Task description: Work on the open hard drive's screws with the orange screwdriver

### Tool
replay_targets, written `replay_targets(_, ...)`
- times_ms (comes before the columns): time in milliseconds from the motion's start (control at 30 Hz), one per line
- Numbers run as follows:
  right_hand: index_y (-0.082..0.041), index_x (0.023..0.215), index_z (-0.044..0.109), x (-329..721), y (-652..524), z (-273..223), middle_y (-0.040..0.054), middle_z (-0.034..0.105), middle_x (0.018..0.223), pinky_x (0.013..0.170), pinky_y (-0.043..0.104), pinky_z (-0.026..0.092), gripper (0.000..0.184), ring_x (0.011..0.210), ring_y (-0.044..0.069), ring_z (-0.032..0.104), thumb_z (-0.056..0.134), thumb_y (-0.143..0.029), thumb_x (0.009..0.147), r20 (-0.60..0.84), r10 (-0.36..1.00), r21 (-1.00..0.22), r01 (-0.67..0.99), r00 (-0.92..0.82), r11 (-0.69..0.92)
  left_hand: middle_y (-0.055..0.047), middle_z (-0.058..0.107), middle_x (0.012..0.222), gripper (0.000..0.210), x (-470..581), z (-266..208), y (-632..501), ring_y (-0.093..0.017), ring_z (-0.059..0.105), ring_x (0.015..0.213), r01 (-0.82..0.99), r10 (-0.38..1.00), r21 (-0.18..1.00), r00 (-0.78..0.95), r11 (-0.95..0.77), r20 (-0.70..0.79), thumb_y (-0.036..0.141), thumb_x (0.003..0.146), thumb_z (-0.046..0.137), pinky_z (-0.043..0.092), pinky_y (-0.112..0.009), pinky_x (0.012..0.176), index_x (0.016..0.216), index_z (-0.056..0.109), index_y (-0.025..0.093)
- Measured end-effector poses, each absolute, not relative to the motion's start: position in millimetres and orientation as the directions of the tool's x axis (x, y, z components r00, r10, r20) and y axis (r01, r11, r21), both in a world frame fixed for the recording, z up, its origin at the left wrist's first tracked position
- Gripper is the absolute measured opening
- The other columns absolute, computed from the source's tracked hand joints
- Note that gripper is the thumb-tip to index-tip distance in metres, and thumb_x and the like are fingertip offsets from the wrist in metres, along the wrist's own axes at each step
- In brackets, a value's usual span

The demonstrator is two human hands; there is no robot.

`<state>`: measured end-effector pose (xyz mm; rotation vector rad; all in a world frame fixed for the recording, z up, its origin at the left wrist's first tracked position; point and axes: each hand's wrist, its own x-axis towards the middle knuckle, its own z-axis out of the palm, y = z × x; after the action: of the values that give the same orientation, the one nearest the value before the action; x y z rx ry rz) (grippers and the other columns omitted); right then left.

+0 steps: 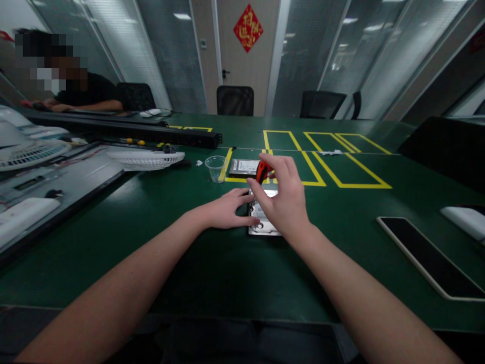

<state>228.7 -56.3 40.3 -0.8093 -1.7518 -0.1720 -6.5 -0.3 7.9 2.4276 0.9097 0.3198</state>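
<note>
A silver hard drive (261,227) lies on the green table in front of me. My left hand (231,208) holds its left side, thumb on the top and fingers at the far left edge. Above the drive, my right hand (284,194) is closed round the red and black handle of a screwdriver (261,172), which stands nearly upright. The palm hides part of the drive, and I cannot make out the screwdriver's tip. A second hard drive (242,167) lies just beyond, label up. Left of that one stands a clear plastic cup (216,169).
Yellow tape rectangles (352,186) mark the table. A tablet-like dark slab (432,255) lies at the right. Fan parts (147,157), a grey panel (87,174) and a long black bar (129,132) fill the left side. A person (91,96) sits at the far left.
</note>
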Motion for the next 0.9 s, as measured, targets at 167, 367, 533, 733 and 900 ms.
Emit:
replay_targets(167,-0.032,0.166,0.072,228.0,-56.8,40.9,0.0132,0.083,0.148,0.113,0.059,0.078,0.049,0.131,0.035,0.083,0.069,-0.019,0.118,0.887,0.447,-0.293,0.605,-0.117,0.74,-0.021,0.054,0.205,0.098,-7.4,4.9,0.6,-0.054,0.045,0.194,0.536,0.664,0.542,0.745,-0.648,0.057,0.091,0.111,0.085,0.04,-0.077,0.16,0.186,0.07,0.03)
replay_targets(367,-0.033,0.174,0.067,225.0,-57.6,39.1,0.0147,0.085,0.158,0.116,0.063,0.079,0.058,0.138,0.037,0.085,0.065,-0.018,0.117,0.892,0.434,-0.276,0.609,-0.126,0.743,-0.019,0.055,0.204,0.097,-8.0,8.0,-0.7,-0.054,0.047,0.193,0.523,0.654,0.556,0.755,-0.646,0.05,0.091,0.111,0.084,0.04,-0.079,0.159,0.188,0.068,0.033)
replay_targets(533,-0.032,0.164,0.074,228.9,-56.4,39.9,0.013,0.079,0.145,0.105,0.054,0.079,0.046,0.126,0.033,0.082,0.078,-0.027,0.118,0.903,0.417,-0.267,0.623,-0.105,0.735,-0.018,0.056,0.204,0.099,-7.3,7.1,-1.2,-0.052,0.046,0.194,0.539,0.668,0.549,0.743,-0.639,0.048,0.093,0.11,0.085,0.038,-0.074,0.161,0.187,0.069,0.032)
replay_targets(733,-0.032,0.166,0.074,229.2,-58.7,43.4,0.0133,0.085,0.149,0.115,0.061,0.078,0.05,0.134,0.036,0.084,0.069,-0.018,0.118,0.882,0.454,-0.298,0.599,-0.124,0.743,-0.018,0.053,0.206,0.101,-8.6,6.8,-0.7,-0.053,0.044,0.195,0.543,0.673,0.561,0.739,-0.625,0.035,0.096,0.109,0.084,0.037,-0.077,0.161,0.188,0.068,0.033)
replay_targets(900,-0.032,0.173,0.069,227.0,-58.7,41.9,0.015,0.086,0.161,0.123,0.066,0.076,0.058,0.142,0.038,0.084,0.068,-0.018,0.116,0.872,0.469,-0.309,0.583,-0.143,0.752,-0.019,0.054,0.205,0.103,-7.7,9.7,-1.3,-0.054,0.044,0.195,0.534,0.662,0.567,0.749,-0.627,0.025,0.095,0.11,0.083,0.037,-0.078,0.161,0.19,0.065,0.033)
